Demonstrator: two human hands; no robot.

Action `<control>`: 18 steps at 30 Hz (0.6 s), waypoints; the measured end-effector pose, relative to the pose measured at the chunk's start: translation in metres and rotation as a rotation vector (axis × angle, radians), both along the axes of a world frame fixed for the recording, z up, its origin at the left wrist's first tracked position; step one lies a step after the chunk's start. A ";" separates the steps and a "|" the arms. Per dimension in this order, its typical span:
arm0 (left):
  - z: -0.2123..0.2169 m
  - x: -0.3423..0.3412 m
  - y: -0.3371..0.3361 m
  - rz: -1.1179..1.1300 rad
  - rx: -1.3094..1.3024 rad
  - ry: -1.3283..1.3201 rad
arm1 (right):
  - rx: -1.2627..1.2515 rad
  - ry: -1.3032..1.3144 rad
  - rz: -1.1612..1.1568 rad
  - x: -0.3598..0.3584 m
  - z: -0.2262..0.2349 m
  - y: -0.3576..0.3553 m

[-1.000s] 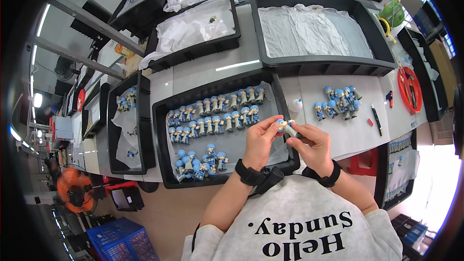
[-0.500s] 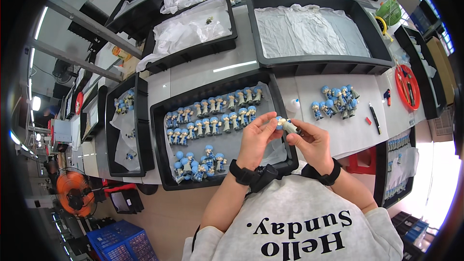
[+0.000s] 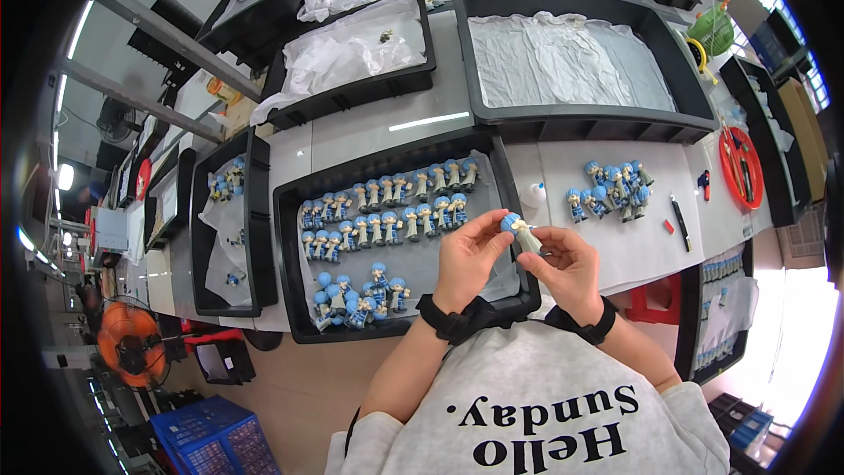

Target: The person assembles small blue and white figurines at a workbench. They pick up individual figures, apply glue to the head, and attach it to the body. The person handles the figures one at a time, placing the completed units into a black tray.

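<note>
Over the last second the small blue-capped figurine [image 3: 517,230] pinched between the left hand [image 3: 468,259] and the right hand [image 3: 568,266] has been turned slightly above the near right corner of the black tray [image 3: 290,295], the fingers regripping it.

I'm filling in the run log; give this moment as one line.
left hand: holds blue-capped figurine | right hand: same figurine | below: black tray
</note>
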State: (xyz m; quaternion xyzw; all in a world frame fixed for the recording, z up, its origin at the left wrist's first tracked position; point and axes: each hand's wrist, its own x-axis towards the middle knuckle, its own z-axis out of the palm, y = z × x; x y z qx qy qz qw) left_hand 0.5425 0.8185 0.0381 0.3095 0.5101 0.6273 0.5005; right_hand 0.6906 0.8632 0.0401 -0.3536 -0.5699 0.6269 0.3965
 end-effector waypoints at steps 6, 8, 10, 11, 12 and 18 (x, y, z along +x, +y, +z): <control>-0.004 0.004 -0.001 0.045 0.001 0.092 | -0.147 0.017 0.018 -0.001 0.012 -0.002; -0.005 0.005 -0.001 0.048 0.014 0.111 | -0.142 0.025 0.027 -0.001 0.014 -0.002; -0.005 0.005 -0.002 0.047 0.026 0.109 | -0.137 0.023 0.034 -0.001 0.014 -0.002; -0.006 0.006 -0.002 0.048 0.018 0.107 | -0.134 0.017 0.035 -0.001 0.013 -0.003; -0.006 0.006 -0.002 0.048 0.011 0.104 | -0.132 0.011 0.036 -0.001 0.013 -0.003; -0.008 0.005 -0.004 0.037 0.044 0.048 | -0.070 -0.047 0.062 -0.002 0.011 -0.004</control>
